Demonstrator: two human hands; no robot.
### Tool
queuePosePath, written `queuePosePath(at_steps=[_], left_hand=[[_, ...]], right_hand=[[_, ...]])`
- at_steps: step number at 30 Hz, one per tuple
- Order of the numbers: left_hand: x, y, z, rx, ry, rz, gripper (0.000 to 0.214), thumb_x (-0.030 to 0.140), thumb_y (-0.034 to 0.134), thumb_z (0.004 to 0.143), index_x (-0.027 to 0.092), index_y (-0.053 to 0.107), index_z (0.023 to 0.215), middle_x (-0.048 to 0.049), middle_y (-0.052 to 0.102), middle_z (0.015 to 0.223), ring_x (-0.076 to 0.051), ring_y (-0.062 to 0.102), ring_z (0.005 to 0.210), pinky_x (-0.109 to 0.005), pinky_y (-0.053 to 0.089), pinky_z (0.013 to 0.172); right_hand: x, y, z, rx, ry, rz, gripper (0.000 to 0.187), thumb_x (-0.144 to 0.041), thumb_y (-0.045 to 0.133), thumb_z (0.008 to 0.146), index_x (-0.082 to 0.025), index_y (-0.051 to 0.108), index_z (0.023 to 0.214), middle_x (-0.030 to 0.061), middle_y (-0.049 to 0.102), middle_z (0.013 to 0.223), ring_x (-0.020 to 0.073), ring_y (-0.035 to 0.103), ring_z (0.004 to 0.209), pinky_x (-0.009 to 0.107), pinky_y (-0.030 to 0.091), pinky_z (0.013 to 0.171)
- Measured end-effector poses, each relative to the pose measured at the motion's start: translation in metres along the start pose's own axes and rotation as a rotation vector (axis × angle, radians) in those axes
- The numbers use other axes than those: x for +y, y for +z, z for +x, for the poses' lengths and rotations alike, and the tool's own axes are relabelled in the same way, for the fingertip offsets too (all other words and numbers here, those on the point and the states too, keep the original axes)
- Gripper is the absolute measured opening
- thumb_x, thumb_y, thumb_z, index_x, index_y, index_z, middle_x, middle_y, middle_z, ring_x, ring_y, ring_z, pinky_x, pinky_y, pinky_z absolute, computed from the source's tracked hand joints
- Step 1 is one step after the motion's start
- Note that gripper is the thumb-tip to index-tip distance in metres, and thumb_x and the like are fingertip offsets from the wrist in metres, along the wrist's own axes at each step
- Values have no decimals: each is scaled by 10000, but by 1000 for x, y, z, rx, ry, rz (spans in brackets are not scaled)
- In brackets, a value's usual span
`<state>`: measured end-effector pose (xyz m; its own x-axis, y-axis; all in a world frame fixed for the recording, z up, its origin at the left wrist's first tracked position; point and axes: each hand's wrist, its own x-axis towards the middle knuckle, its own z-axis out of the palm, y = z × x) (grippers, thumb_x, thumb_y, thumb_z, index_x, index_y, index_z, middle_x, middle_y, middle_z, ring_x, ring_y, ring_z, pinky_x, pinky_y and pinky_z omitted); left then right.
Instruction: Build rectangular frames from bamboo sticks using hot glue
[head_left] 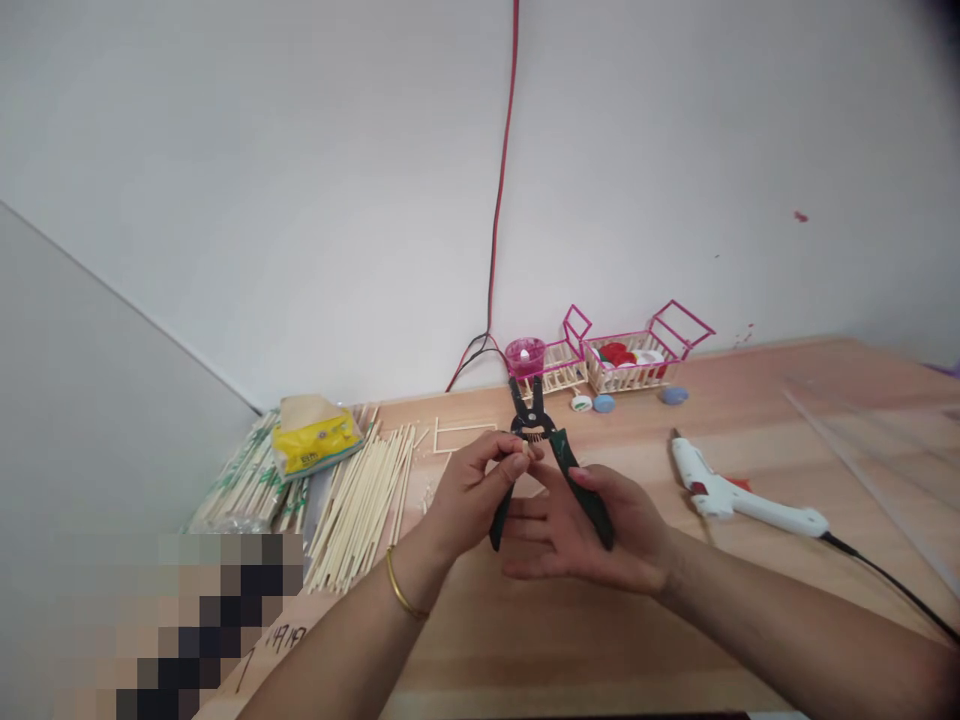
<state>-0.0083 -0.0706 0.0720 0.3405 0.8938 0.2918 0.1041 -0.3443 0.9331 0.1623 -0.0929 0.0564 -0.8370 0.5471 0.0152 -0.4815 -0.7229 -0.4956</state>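
Note:
My right hand (600, 525) holds a pair of wire-stripper pliers (566, 460) with dark green handles, one handle resting along the thumb and palm. The handles are spread and the black jaws gape, pointing to the wall. My left hand (480, 485) is closed in a pinch in front of the pliers, its fingertips meeting those of my right hand. A small pale piece (527, 450) shows at the pinching fingertips, too small to make out fully. Left of my hands lies a spread of thin wooden sticks (367, 500).
A white glue gun (739, 495) lies at the right, its cord trailing off. Two stick-built carts (630, 375) with pink edges stand by the wall, near blue caps (604, 403). A stick frame (461, 448) lies behind my left hand. A yellow packet (319, 440) tops bundled sticks (240, 480).

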Motion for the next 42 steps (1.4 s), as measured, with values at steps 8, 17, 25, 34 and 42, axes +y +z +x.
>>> queuePosePath(at_steps=[8, 17, 25, 34, 42], left_hand=[[-9, 19, -6, 51, 243, 227, 116, 255, 531, 855, 190, 625, 874, -95, 554, 1101, -206, 499, 1082, -351, 404, 929], [-8, 11, 1, 189, -66, -340, 159, 290, 595, 829, 138, 595, 877, -17, 625, 695, -85, 506, 570, -232, 421, 583], [-16, 14, 0, 21, -69, -541, 104, 240, 629, 810, 151, 626, 864, -8, 612, 710, -75, 524, 569, -223, 400, 565], [-21, 13, -2, 15, -18, -465, 143, 297, 642, 801, 157, 639, 826, -6, 597, 678, -89, 524, 594, -246, 413, 608], [-23, 11, -2, 14, 23, -400, 98, 253, 623, 810, 163, 650, 838, -10, 603, 709, -95, 523, 627, -257, 415, 643]], right_hand=[[26, 8, 6, 106, -246, -194, 430, -176, 504, 815, -315, 455, 1219, 44, 556, 1204, 196, 489, 1154, 444, 353, 986], [-28, -4, -22, 364, -564, -1110, 503, -278, 554, 825, -351, 370, 1288, 42, 520, 1169, 228, 521, 1071, 469, 387, 970], [-49, 0, -27, 483, -612, -2124, 609, -154, 556, 738, -244, 353, 1305, 107, 480, 1243, 283, 425, 1170, 471, 363, 986], [-49, 0, -29, 481, -501, -2199, 605, -164, 554, 717, -235, 379, 1292, 112, 463, 1205, 279, 417, 1141, 472, 367, 961], [-49, -1, -29, 499, -493, -2231, 580, -189, 552, 729, -225, 390, 1285, 114, 466, 1187, 274, 422, 1114, 474, 373, 952]])
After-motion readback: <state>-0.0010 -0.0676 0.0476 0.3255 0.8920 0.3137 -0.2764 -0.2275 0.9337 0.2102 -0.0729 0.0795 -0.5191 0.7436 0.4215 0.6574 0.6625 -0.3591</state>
